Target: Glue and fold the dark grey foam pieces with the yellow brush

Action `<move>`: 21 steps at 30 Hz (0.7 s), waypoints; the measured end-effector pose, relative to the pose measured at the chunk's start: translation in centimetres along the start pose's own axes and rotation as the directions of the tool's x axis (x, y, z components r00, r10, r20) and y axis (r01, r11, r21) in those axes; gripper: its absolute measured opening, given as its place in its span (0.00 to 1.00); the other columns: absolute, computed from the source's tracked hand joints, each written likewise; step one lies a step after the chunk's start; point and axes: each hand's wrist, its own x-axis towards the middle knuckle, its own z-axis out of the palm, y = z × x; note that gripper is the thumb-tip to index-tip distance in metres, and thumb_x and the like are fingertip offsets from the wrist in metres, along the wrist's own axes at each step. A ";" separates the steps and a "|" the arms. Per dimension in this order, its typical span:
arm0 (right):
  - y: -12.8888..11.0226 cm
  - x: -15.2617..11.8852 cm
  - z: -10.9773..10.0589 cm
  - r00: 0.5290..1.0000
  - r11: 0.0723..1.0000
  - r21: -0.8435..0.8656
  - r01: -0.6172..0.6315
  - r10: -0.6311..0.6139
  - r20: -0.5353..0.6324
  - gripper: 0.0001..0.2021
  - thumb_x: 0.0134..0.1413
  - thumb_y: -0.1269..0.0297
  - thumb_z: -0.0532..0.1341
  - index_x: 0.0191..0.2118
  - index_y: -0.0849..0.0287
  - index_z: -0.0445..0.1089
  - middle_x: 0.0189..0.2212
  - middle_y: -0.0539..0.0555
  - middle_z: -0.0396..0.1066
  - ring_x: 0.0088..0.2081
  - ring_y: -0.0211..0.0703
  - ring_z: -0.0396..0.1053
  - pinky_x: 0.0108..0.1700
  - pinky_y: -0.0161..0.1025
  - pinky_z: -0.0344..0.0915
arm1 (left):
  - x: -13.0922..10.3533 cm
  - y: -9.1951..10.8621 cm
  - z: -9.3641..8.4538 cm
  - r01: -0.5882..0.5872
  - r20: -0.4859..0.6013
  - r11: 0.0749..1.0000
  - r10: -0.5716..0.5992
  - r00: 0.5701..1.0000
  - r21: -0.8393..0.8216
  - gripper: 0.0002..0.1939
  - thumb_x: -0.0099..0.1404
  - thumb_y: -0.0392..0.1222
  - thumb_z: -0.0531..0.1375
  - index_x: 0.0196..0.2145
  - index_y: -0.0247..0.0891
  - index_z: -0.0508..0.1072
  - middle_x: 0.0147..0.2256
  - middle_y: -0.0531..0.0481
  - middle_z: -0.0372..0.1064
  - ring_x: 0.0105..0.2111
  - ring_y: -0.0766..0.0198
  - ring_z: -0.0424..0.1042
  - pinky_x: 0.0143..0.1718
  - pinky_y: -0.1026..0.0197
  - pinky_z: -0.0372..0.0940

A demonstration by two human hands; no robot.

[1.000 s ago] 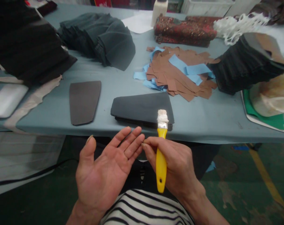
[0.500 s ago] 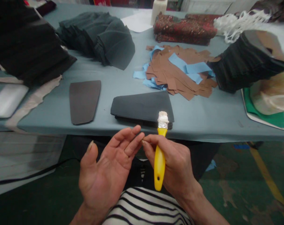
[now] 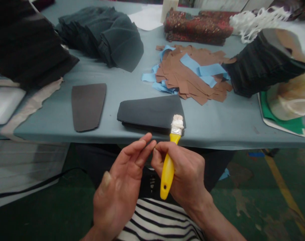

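Right hand [image 3: 185,174] clamped on yellow-handled glue brush [image 3: 169,160], left hand [image 3: 122,184] empty with fingertips meeting it below the near bench [image 3: 218,124] edge; stacked dark grey trapezoid pieces [image 3: 151,113] untouched, no gluing visible yet.

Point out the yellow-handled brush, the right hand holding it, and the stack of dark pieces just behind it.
yellow-handled brush [image 3: 167,170], head view, middle of handle.
right hand [image 3: 186,174], head view, back of hand.
stack of dark pieces [image 3: 149,112], head view, top sheet.
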 end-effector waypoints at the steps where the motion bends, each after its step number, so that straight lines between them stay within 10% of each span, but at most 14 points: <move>1: 0.0 0.1 0.0 1.000 1.000 -0.003 0.001 -0.001 -0.009 0.10 0.67 0.73 0.60 0.32 0.57 0.69 0.20 0.45 0.69 0.20 0.32 0.66 0.27 0.34 0.61 | 0.1 0.1 0.1 0.043 -0.020 0.996 -0.045 0.999 -0.075 0.32 0.60 0.67 0.70 0.49 0.37 0.84 0.60 0.39 0.77 0.63 0.46 0.74 0.65 0.56 0.70; 13: 1.2 -0.3 -0.5 0.998 0.982 0.178 -0.057 0.062 -0.018 0.02 0.69 0.70 0.65 0.44 0.57 0.72 0.29 0.47 0.80 0.27 0.33 0.78 0.33 0.29 0.72 | 1.3 1.9 0.8 0.223 -0.174 0.861 -0.333 0.927 -0.457 0.31 0.74 0.61 0.52 0.45 0.30 0.82 0.55 0.29 0.79 0.54 0.45 0.82 0.53 0.48 0.79; 21: 1.6 0.2 -0.9 0.996 0.967 0.252 -0.036 0.012 0.093 0.06 0.68 0.69 0.68 0.48 0.59 0.74 0.34 0.49 0.82 0.32 0.35 0.81 0.40 0.28 0.74 | 1.3 1.7 0.3 0.283 -0.071 0.850 -0.348 0.935 -0.444 0.26 0.67 0.58 0.64 0.46 0.29 0.83 0.53 0.30 0.80 0.53 0.46 0.82 0.55 0.52 0.77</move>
